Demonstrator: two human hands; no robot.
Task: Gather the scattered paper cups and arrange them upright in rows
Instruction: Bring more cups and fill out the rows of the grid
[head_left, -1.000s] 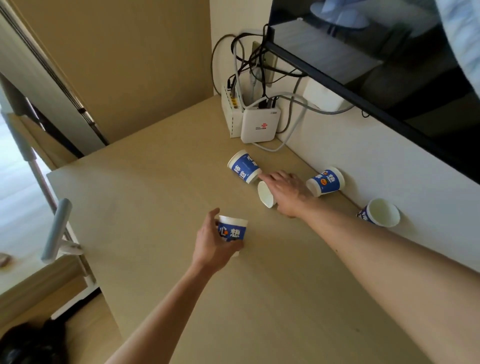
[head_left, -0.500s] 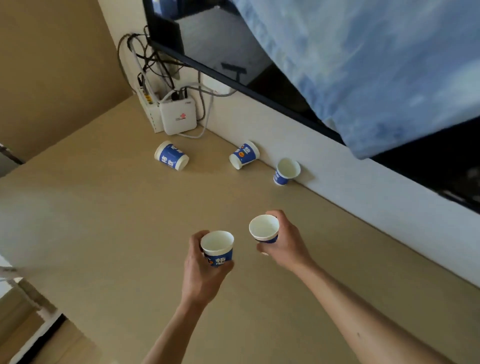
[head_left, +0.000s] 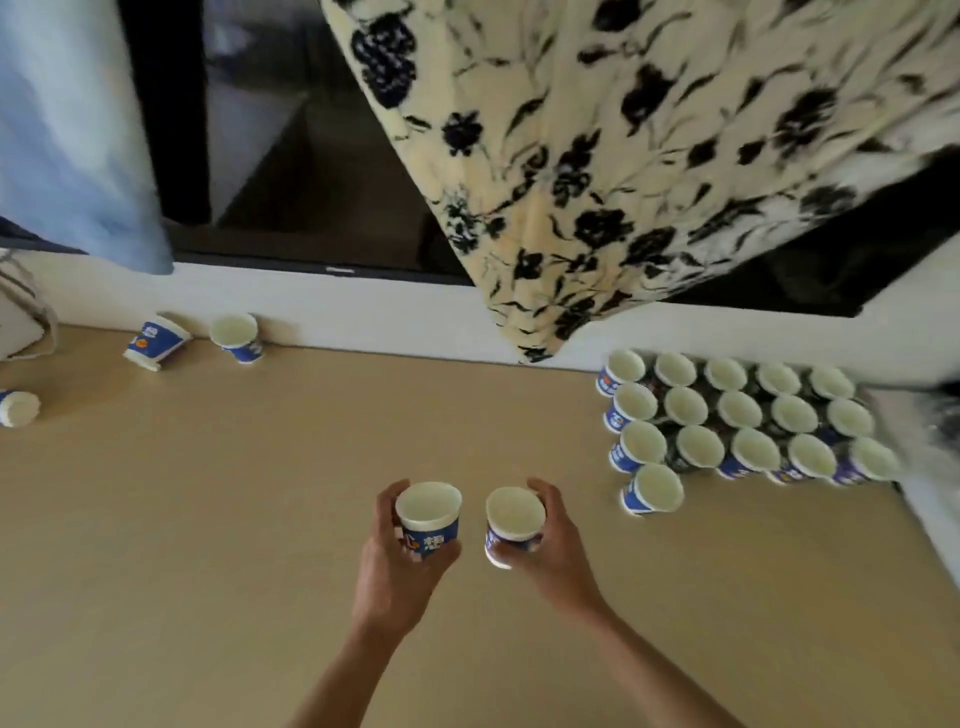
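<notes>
Left hand (head_left: 395, 561) grips one upright paper cup (head_left: 429, 517) by its wall, fingers curled round it. Right hand (head_left: 548, 545) grips a second upright cup (head_left: 514, 519) likewise. Both are held above the worktop (head_left: 208, 519). Rows of upright cups (head_left: 737, 421) stand at right by the wall. Three toppled cups (head_left: 156, 340) lie at far left.

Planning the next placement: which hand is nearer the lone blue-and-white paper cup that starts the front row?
Right. The right hand is just left of the lone blue-and-white paper cup; the left hand is farther left, beyond the right hand.
</notes>
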